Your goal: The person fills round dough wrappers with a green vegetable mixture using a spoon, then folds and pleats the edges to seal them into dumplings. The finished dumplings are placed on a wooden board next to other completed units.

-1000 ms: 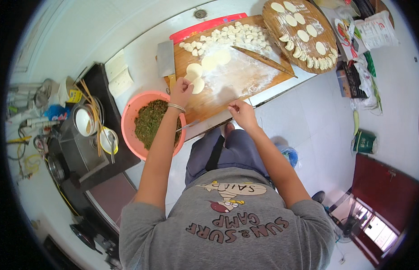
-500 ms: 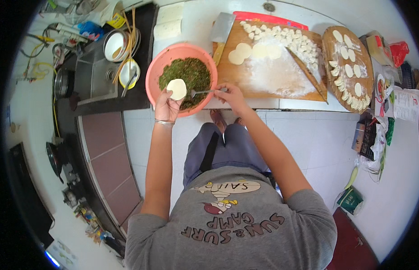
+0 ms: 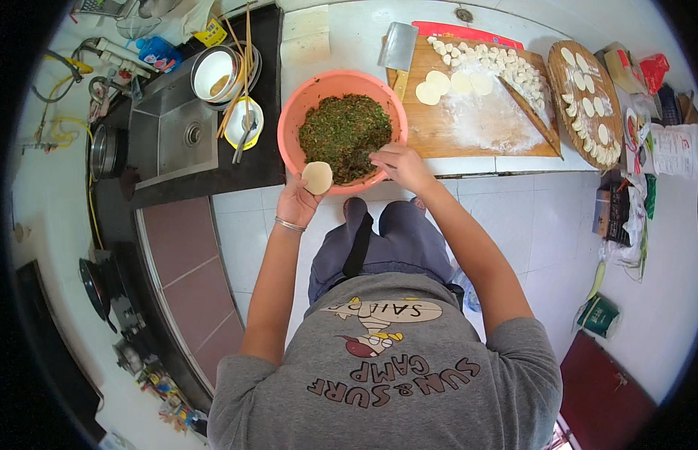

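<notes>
My left hand (image 3: 296, 205) holds a round dumpling wrapper (image 3: 317, 178), pale and flat with no filling on it, beside the near left rim of a pink basin (image 3: 288, 124). Chopped green and brown filling (image 3: 343, 126) lies in the basin. My right hand (image 3: 403, 166) is closed over the basin's near right side, its fingers pinched on a metal spoon whose head is down in the filling and barely shows.
A floured wooden board (image 3: 431, 135) carries wrappers, dough pieces (image 3: 506, 61), a rolling pin (image 3: 531, 118) and a cleaver (image 3: 398, 46). Right of it, a round tray (image 3: 574, 90) bears wrappers and folded dumplings (image 3: 600, 152). Bowls with chopsticks (image 3: 248, 60) stand by the sink (image 3: 172, 150) at left.
My view has shifted, so the counter sits further right. The wrapper has moved nearer to me, down to the basin's near rim. My right hand has come in over the rim with the spoon.
</notes>
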A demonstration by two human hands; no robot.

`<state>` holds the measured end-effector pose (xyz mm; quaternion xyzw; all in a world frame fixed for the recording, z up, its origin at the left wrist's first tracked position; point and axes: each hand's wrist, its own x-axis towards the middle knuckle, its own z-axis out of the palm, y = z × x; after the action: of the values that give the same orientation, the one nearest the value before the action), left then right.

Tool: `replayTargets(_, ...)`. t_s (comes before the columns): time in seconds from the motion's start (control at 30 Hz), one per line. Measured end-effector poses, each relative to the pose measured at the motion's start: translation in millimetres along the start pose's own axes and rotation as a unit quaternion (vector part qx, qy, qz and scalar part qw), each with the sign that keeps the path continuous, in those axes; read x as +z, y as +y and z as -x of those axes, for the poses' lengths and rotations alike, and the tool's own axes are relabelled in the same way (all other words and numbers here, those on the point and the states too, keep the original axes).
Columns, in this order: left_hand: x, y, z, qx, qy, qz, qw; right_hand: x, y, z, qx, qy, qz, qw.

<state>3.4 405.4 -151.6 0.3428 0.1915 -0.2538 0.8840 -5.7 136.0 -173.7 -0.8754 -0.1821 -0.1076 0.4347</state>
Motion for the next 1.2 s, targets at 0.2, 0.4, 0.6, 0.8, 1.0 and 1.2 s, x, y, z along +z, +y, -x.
replayTargets(0.2,-26.8,13.2,-11.6,-0.051,-0.033,-0.008,0.998,14.7,-29.3,14.6,0.047,-0.017,0.034,0.998)
replayTargets(0.4,-41.1,24.6,-26.8,-0.096,-0.054,-0.005,0.994,20.0,-41.6,24.2,0.076,-0.011,0.004,0.997)
replayTargets(0.6,-41.6,26.6,-32.0,-0.086,-0.056,-0.034,0.994,34.5,-24.3,28.4,0.374,0.119,-0.246,0.886)
replayTargets(0.8,-41.3,28.4,-40.6,-0.074,-0.049,-0.035,0.995,26.0,-13.4,33.3,0.471,0.142,-0.353,0.796)
replayTargets(1.0,-22.2,23.9,-52.3,-0.097,-0.064,-0.042,0.992,1.9,-18.4,35.7,0.414,0.236,-0.456,0.752)
replayTargets(1.2,45.1,21.5,-38.5,-0.171,-0.117,-0.012,0.978,-34.6,-67.4,12.6,0.313,0.281,-0.482,0.769)
